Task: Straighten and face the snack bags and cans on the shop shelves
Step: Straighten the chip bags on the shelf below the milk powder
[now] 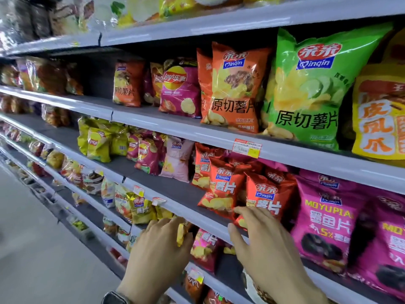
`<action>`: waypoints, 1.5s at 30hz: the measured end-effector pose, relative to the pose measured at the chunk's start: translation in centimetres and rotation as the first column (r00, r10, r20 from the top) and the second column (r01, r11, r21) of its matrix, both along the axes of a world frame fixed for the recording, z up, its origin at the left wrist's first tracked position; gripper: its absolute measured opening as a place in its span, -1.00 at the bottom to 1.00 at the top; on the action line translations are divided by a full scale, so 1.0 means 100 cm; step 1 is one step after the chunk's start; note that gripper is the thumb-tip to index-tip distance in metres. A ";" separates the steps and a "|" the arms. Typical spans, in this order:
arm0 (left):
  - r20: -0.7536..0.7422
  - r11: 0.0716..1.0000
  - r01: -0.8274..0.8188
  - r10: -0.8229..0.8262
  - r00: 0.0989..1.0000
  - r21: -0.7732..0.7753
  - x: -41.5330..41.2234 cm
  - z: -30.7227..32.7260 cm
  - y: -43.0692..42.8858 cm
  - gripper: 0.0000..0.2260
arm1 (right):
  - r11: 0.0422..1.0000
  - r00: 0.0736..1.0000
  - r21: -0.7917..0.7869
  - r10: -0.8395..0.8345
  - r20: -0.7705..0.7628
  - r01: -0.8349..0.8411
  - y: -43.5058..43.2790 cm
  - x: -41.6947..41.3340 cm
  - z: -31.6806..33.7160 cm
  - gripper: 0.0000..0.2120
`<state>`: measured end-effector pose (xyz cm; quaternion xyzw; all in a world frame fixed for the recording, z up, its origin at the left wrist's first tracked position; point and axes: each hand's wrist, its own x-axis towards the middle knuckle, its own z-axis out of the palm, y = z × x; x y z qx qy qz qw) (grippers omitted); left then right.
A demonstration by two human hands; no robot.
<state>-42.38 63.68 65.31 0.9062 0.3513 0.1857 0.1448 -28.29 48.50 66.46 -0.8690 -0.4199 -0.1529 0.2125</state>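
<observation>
Two red Qinqin chip bags stand on the third shelf: one leans left, the other sits beside it. My right hand reaches up with straight fingers, its fingertips touching the lower edge of the right red bag. One shelf below, my left hand rests against a small yellow bag, fingers curled round its top. Magenta squid-chip bags stand to the right. A reddish chip bag shows between my hands.
Grey shelf edges run diagonally with price tags. Above stand orange and green Qinqin bags and Lay's bags. Yellow and pink Lay's bags crowd the third shelf's left. The aisle floor lies at lower left.
</observation>
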 end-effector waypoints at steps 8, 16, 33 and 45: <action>0.056 0.994 -0.019 0.012 0.998 0.112 0.003 0.024 0.117 -0.56 | 0.999 0.997 -0.003 0.040 0.070 -0.039 0.111 0.008 0.031 -0.60; 0.120 0.982 0.029 -0.052 0.991 0.184 0.020 0.058 0.254 -0.59 | 0.984 0.984 0.161 -0.103 0.146 0.079 0.238 0.013 0.060 -0.76; 0.390 0.961 -0.054 -0.060 0.919 0.273 0.070 0.152 0.451 -0.60 | 0.948 0.979 0.282 -0.178 0.100 0.144 0.381 0.068 0.152 -0.46; 0.448 0.995 -0.055 0.011 0.894 0.086 0.130 0.187 0.604 -0.19 | 0.927 0.963 0.266 -0.264 -0.047 0.266 0.408 0.094 0.157 -0.25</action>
